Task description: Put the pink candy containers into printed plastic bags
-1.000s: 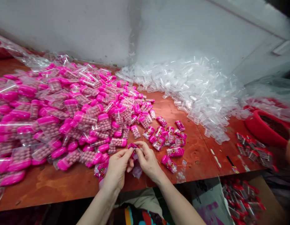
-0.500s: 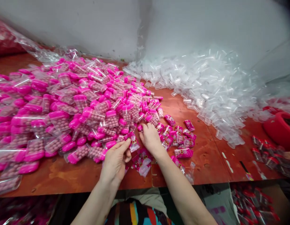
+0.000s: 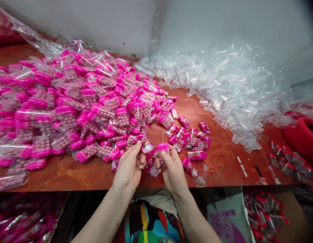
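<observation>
My left hand [image 3: 129, 165] pinches a printed pink plastic sleeve [image 3: 147, 144] between thumb and fingers, its clear end pointing right. Close beside it, my right hand [image 3: 173, 168] grips a small clear candy container [image 3: 163, 147] by its body, pink cap upward. The sleeve and the container are apart. More printed sleeves [image 3: 151, 162] lie on the table between my hands, partly hidden by them. A large heap of pink-capped candy containers [image 3: 70, 118] spreads to the left. Right of my hands lies a smaller group of containers in printed pink wrapping [image 3: 181, 143].
A pile of clear plastic containers [image 3: 217, 84] lies against the wall. On the right are a red bowl [image 3: 302, 138] and small red-capped containers [image 3: 289, 160]. Below the wooden table's edge [image 3: 82, 184], boxes hold pink packs [image 3: 24, 216] and red-capped containers [image 3: 265, 216].
My right hand has drawn a pink-capped container back from the heap's edge toward me, beside my left hand. The left hand still holds the sleeve. The view has tilted slightly.
</observation>
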`<state>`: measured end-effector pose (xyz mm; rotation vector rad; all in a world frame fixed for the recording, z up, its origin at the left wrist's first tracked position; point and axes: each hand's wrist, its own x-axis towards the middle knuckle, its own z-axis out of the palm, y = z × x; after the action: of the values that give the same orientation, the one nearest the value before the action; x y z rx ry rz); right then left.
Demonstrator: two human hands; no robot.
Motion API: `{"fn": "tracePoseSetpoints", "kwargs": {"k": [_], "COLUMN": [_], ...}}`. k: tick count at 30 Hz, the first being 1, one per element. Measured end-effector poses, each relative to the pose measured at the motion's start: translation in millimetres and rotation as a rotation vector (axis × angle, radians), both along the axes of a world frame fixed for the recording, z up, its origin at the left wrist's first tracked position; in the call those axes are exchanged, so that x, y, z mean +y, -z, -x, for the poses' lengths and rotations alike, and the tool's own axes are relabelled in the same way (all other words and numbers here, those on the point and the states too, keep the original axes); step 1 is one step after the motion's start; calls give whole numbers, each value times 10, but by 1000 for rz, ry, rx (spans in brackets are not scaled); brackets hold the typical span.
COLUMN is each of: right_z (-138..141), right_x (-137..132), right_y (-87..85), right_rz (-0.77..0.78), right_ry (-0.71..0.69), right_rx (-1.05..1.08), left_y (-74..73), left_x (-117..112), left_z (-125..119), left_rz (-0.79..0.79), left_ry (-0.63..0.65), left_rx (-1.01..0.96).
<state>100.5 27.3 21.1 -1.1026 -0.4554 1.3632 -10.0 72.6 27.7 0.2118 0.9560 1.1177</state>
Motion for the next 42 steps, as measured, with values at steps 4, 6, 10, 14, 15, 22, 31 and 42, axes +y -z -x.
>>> {"fn": "tracePoseSetpoints", "kwargs": {"k": [4, 6, 10, 14, 15, 22, 31, 42], "right_z": [-54, -94, -181, -253, -263, -185, -108, -151], "right_x": [70, 65, 22, -27, -49, -316, -404, -434], "right_y": [28, 42, 38, -3, -16, -34, 46, 90], "right_rz": [-3, -16, -18, -18, -24, -51, -30, -12], "right_ry": [-15, -14, -46, -92, -63, -95, -70, -103], "right_rx": [-65, -111, -289, -305, -280, -293, -514, -557], "left_y": [17, 8, -33, -44, -38, 9, -10, 29], "left_x": [-141, -201, -276, -287, -282, -270, -309, -312], "left_z": [-42, -51, -52, -65, -72, -128, -155, -163], "left_rz": [-29, -16, 17, 25, 25, 73, 46, 77], "left_ry": [86, 134, 286, 275, 247, 123, 188, 181], "left_rx": [26, 37, 48, 54, 46, -21, -57, -31]}}
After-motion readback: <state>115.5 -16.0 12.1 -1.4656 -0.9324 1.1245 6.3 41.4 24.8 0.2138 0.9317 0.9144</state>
